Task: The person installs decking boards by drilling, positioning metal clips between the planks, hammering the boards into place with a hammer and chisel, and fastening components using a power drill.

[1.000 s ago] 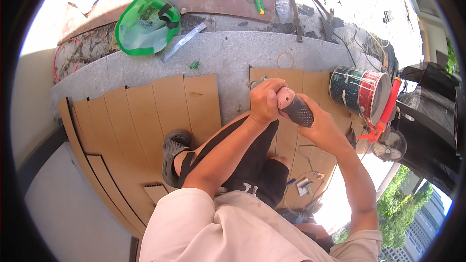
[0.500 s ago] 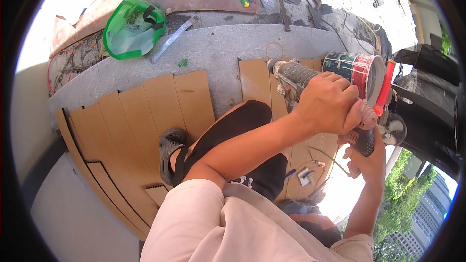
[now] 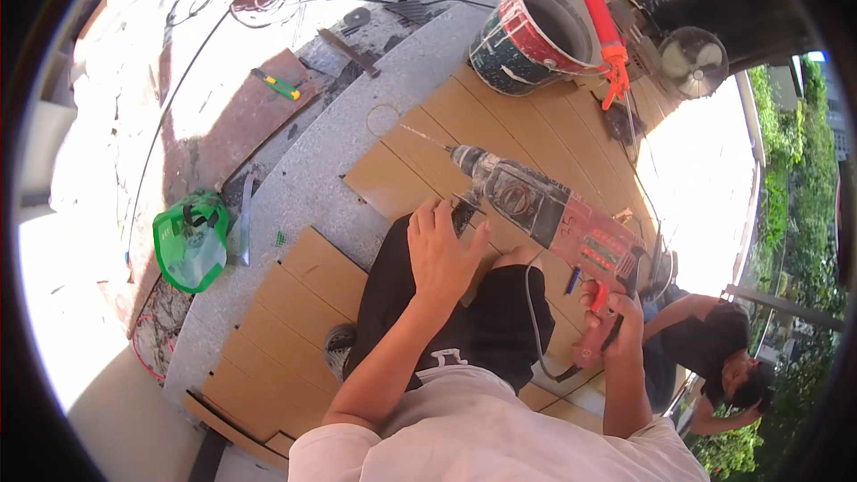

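A worn red and grey rotary hammer drill (image 3: 576, 228) lies across the view, its long thin bit pointing to the upper left. My right hand (image 3: 620, 312) is wrapped round its rear grip, with fingers by the red trigger. My left hand (image 3: 442, 250) has its fingers apart beside the dark side handle near the drill's front; whether the fingertips touch that handle I cannot tell. A grey cord (image 3: 534, 321) loops down from the grip. Below the drill are my knees in black shorts and brown plank flooring (image 3: 393, 178).
A paint-splashed bucket (image 3: 509, 49) stands on the planks, with a red caulking gun (image 3: 596, 13) against it. Nearby is a fan (image 3: 692, 62). A green-rimmed clear bag (image 3: 192, 245) and a utility knife (image 3: 277, 85) lie to the left. Another person (image 3: 714, 339) is at the right.
My view has turned toward the right. The drill has swung from partly hidden under my left arm into full sight. My left hand has come off its rear part and moved toward the front.
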Demonstrator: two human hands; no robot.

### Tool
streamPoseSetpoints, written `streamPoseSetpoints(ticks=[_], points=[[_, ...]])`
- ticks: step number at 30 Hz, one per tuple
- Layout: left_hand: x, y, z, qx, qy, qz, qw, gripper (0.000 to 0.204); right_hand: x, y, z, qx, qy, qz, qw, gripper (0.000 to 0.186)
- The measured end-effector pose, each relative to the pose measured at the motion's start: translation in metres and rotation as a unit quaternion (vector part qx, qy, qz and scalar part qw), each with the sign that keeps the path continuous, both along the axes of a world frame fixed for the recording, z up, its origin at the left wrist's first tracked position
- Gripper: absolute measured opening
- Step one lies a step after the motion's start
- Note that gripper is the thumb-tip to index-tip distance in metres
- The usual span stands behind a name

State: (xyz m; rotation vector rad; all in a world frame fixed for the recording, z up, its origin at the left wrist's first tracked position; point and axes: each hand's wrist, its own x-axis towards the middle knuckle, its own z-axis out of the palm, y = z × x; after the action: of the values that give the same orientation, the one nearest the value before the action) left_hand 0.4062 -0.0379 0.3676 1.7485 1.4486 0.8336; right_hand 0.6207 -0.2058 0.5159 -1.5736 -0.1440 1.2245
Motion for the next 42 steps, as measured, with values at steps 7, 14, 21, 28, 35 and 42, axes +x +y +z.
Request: streamPoseSetpoints(ticks=[7,14,21,28,35,42], points=[[0.046,0.014,-0.060,-0.485,-0.188,-0.222,0.825,0.031,0.079,-0.056,-0.077,0.035,0.139,-0.037,0.989,0.053],[0.135,-0.020,-0.105,-0.462,-0.100,-0.145,0.869,0.013,0.164,-0.093,-0.191,-0.004,0.045,-0.093,0.995,0.041],[0.196,0.022,-0.179,-0.361,-0.037,-0.188,0.913,0.015,0.194,-0.069,-0.291,-0.072,-0.059,-0.112,0.989,0.036],[0.232,0.058,-0.243,-0.366,-0.034,-0.158,0.917,0.010,0.230,-0.024,-0.364,-0.062,-0.043,-0.188,0.979,0.036],[0.252,0.071,-0.266,-0.357,0.009,-0.140,0.924,0.012,0.257,-0.031,-0.405,-0.041,-0.019,-0.134,0.990,0.038],[0.240,0.079,-0.295,-0.347,0.015,-0.124,0.930,0.012,0.394,-0.044,-0.438,-0.300,-0.501,-0.191,0.789,0.026]])
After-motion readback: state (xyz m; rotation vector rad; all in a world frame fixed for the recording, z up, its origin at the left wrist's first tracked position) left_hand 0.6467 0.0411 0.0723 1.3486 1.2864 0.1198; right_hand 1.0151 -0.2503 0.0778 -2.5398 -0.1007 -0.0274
